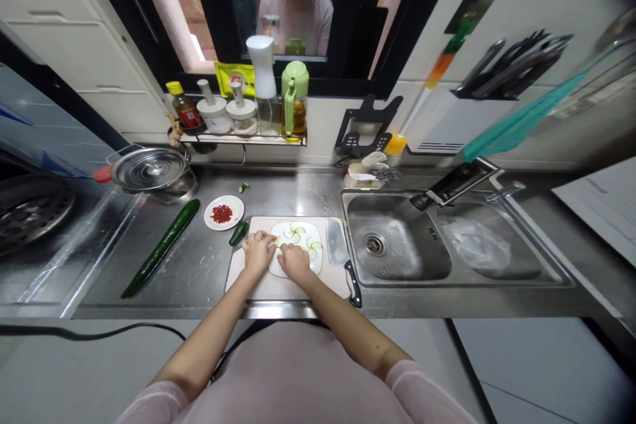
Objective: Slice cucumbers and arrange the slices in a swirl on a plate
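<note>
A white square plate (309,267) rests on the cutting board (238,285), with thin half-round cucumber slices (313,245) laid in curved groups on it. My left hand (257,253) is bent over the plate's left edge, its fingertips pinched at a pale green slice. Close beside it, my right hand (295,262) is curled over the plate, with thumb and finger together at the slices there. The fingers partly hide what they hold. A kitchen knife (352,283) lies along the board's right side. Left of the board sits a short cucumber piece (239,233).
A small plate (209,219) of chopped red pieces and a long cucumber (161,248) lie to the left, near a lidded pot (171,182). The sink (397,265) adjoins the board's right. Bottles and jars stand on a wall shelf (238,140).
</note>
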`<state>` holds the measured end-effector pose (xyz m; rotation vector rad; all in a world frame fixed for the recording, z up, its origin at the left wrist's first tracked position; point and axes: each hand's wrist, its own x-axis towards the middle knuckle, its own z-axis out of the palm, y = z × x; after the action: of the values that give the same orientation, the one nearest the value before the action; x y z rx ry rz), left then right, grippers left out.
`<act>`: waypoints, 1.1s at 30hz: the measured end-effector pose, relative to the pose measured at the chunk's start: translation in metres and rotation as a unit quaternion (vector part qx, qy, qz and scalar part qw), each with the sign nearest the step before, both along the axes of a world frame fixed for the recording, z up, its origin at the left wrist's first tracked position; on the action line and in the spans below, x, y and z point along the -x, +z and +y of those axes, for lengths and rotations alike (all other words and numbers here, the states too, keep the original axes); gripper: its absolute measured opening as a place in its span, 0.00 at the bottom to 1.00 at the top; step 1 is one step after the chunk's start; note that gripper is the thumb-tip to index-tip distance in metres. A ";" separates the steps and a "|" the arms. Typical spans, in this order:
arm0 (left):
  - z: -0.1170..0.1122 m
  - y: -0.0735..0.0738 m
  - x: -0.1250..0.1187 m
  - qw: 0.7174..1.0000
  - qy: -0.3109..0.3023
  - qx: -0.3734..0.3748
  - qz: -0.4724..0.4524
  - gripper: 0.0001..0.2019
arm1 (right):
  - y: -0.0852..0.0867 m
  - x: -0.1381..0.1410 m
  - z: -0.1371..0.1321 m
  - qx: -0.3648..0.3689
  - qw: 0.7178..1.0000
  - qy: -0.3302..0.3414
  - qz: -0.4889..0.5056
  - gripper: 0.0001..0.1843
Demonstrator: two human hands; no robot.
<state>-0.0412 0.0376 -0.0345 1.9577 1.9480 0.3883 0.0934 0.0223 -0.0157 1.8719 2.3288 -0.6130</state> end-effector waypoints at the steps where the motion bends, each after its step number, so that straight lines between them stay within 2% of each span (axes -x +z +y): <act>1: 0.000 0.000 0.000 1.000 -0.003 0.001 0.003 0.13 | 0.000 0.000 0.000 0.002 1.000 0.000 0.001 0.16; 18: -0.001 -0.004 0.001 1.000 -0.015 -0.001 0.007 0.13 | 0.000 0.000 0.005 0.010 1.000 0.007 -0.003 0.15; 24: -0.002 0.001 -0.001 0.999 0.000 -0.008 -0.038 0.13 | 0.002 -0.001 0.006 0.015 1.000 -0.012 0.019 0.15; 26: -0.003 0.004 0.000 0.995 0.042 -0.032 -0.084 0.15 | 0.006 -0.007 0.009 -0.001 0.997 -0.048 0.066 0.16; 28: -0.004 0.004 0.004 0.979 0.125 -0.069 -0.147 0.17 | 0.012 -0.019 0.014 -0.029 0.984 -0.109 0.136 0.17; 31: -0.010 0.000 0.015 0.928 0.253 -0.117 -0.247 0.19 | 0.022 -0.046 0.019 -0.088 0.946 -0.200 0.238 0.19; 33: -0.016 -0.005 0.025 0.899 0.294 -0.124 -0.301 0.20 | 0.027 -0.068 0.018 -0.132 0.915 -0.252 0.286 0.20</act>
<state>-0.0665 0.0214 -0.0393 1.0944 2.0568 1.2809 0.1613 0.0402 0.0110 2.7804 2.3075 -1.0669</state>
